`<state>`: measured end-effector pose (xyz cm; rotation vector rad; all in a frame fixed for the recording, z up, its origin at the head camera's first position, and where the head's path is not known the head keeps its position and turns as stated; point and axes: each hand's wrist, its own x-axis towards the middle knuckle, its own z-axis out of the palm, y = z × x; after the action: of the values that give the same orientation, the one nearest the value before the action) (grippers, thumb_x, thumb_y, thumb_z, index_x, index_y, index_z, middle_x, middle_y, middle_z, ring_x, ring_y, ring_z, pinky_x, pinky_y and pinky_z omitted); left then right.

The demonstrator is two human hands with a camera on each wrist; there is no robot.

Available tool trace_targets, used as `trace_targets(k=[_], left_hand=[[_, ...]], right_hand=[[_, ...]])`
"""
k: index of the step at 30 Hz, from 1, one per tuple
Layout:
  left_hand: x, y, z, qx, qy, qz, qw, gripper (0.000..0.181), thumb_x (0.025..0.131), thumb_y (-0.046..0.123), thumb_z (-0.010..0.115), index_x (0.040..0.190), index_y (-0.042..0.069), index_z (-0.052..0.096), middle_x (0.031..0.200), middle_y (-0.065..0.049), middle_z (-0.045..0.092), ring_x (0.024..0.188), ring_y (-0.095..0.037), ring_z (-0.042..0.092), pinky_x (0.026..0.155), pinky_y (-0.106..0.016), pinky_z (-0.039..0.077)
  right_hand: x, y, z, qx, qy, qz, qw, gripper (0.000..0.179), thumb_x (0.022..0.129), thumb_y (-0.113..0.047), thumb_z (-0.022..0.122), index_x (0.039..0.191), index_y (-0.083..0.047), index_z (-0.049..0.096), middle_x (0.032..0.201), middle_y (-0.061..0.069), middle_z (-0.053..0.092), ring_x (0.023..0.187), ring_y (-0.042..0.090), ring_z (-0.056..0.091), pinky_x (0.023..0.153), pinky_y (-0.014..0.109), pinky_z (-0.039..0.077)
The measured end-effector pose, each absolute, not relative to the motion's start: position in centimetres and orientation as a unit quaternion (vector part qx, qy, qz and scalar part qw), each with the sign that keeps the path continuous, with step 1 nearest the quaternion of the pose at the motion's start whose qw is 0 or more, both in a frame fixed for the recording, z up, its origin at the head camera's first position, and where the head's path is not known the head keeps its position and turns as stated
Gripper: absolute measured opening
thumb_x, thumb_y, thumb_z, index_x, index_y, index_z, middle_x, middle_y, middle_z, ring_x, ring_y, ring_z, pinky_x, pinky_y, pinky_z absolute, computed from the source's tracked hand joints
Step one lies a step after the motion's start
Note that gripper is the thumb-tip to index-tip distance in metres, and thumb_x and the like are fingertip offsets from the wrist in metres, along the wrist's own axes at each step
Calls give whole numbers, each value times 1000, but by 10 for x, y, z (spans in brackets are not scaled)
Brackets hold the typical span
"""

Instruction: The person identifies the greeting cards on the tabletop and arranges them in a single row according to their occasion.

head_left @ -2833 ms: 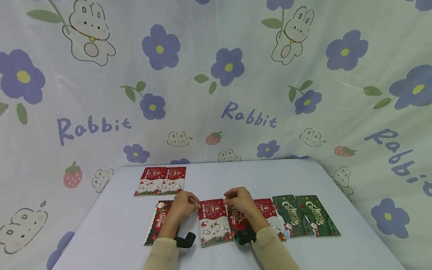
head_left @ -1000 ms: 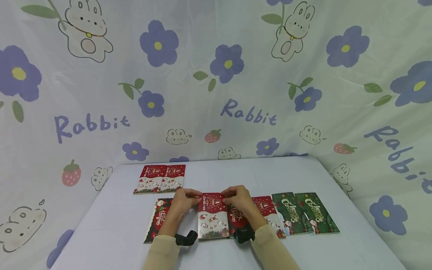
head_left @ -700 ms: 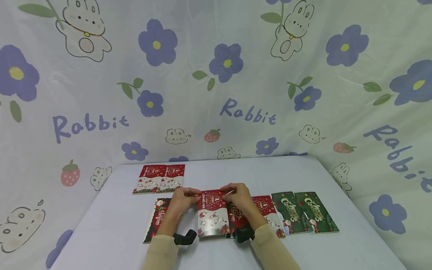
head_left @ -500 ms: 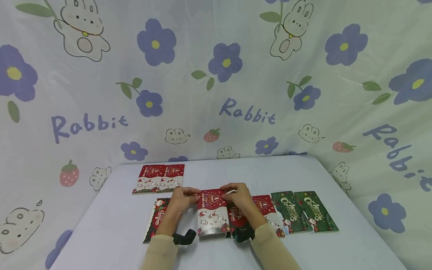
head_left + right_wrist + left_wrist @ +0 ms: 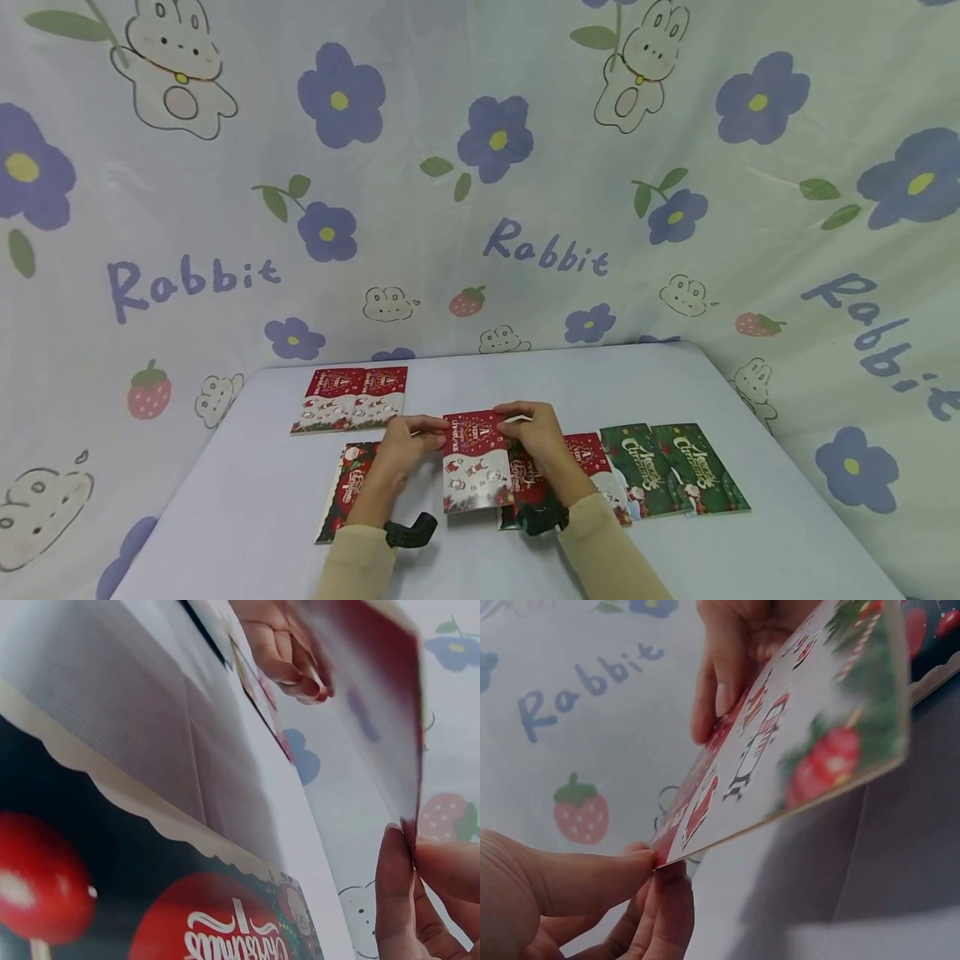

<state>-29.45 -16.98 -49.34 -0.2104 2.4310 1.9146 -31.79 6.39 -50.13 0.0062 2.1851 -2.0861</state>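
A red-and-white Christmas card (image 5: 477,467) is held up off the table, tilted, between both hands. My left hand (image 5: 408,450) pinches its upper left edge; in the left wrist view the thumb (image 5: 592,881) lies on top with fingers beneath. My right hand (image 5: 536,429) pinches the upper right corner, and in the right wrist view its fingertips (image 5: 395,859) meet the card's edge. Below my right hand, partly hidden by it, lies a dark card with a red ornament (image 5: 525,479). Another dark card (image 5: 351,483) lies partly behind my left forearm.
Two red-and-white cards (image 5: 375,398) lie side by side at the back left of the white table (image 5: 247,500). To the right are another red-and-white card (image 5: 596,462) and two green cards (image 5: 641,471), slightly overlapping. A patterned curtain (image 5: 420,208) hangs behind.
The red-and-white card, flat on the table at first, has been lifted and moved slightly away from the body. My right hand has taken hold of its corner, my left its edge.
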Motion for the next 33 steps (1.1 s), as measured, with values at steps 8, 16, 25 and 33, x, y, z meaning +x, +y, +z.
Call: trace_targets(k=[8,16,25,33], left_hand=[[-289,-165,-489,-37,768,638,51,22,91,-7,75,111,1,78,113,-15,70,95,-23,69,80,-33,55],[-287,-163,-488,15,755,647,101,22,90,-8,74,112,-4,74,112,-17,68,87,-23,70,79,-39,61],[-284,-162,-487,40,764,629,140,18,92,-3,76,109,-5,74,105,-14,68,83,-22,69,77,-38,61],[-283,-160,-487,31,775,616,138,17,92,-3,76,109,-4,76,108,-14,69,80,-21,69,74,-36,60]], right_hand=[[-320,69,-503,12,717,-696,31,25,93,3,73,118,1,77,118,17,69,92,21,70,80,37,59],[-321,76,-501,32,722,-691,12,23,97,-1,72,119,-3,77,113,15,68,80,17,68,61,31,49],[-321,79,-502,40,719,-694,0,22,99,-1,70,120,-4,77,114,17,66,80,19,68,67,42,56],[-322,79,-504,48,723,-690,-7,23,99,-1,70,121,-2,76,120,19,65,83,20,69,70,42,57]])
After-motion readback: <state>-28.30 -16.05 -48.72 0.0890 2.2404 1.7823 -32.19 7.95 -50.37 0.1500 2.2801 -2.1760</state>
